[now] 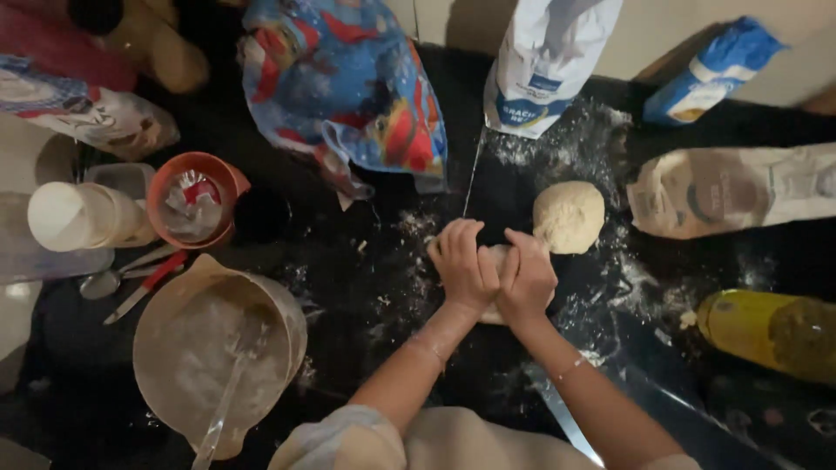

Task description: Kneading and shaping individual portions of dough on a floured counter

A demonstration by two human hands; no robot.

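Note:
My left hand (461, 261) and my right hand (524, 277) press side by side on a piece of pale dough (496, 254), which they mostly cover; only its edges show above and below the hands. A second round ball of dough (569, 216) rests just beyond my right hand on the dark, flour-dusted counter (366, 287), not touching either hand.
A floured mixing bowl (213, 348) with a utensil stands at the front left, near an orange cup (193, 198), a white container (74, 216) and spoons. Flour bags (544, 61) (731, 187), a blue packet (714, 70), a colourful cloth (348, 83) and an oil bottle (771, 332) ring the counter.

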